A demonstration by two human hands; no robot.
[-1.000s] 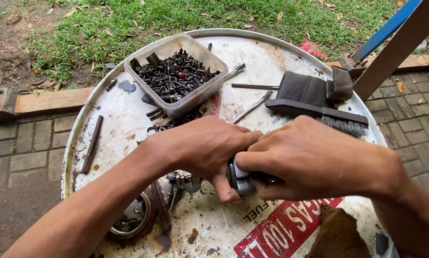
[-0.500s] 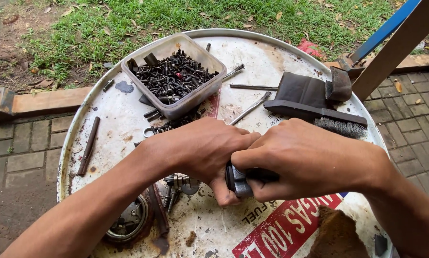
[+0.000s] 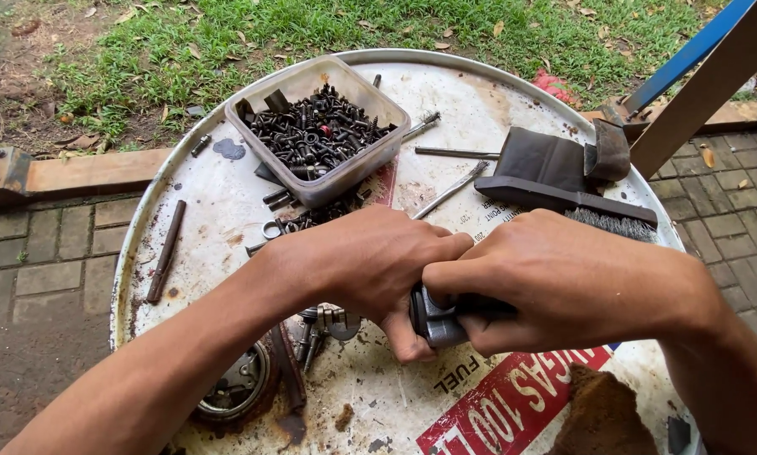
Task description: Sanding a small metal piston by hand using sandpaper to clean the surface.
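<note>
Since the earlier frames almost nothing has shifted: both hands stay clamped together over the near middle of the drum top (image 3: 227, 181), and the dark tool between them has only turned slightly.

Head view: the left hand (image 3: 370, 261) is curled into a fist, its thumb pressed under the grey end of the tool (image 3: 436, 318); whatever else it grips is hidden inside the fist. The right hand (image 3: 564, 282) is closed tight around the tool's dark handle. The tool sits just above the drum top, near its front edge, beside a red label (image 3: 513, 409).

Toward the far left edge stands a plastic tub (image 3: 370, 173) full of dark screws and bolts. A wire brush (image 3: 580, 202) lies at the right edge, thin metal rods (image 3: 450, 192) between it and the tub. A rusty rod (image 3: 166, 251) lies along the left edge, and loose fittings (image 3: 323, 324) rest under the left wrist.

As a judgement, the work on the tool is mid-way: the hands are squeezing or twisting, nothing has come apart yet, and the tub's contents look untouched.
</note>
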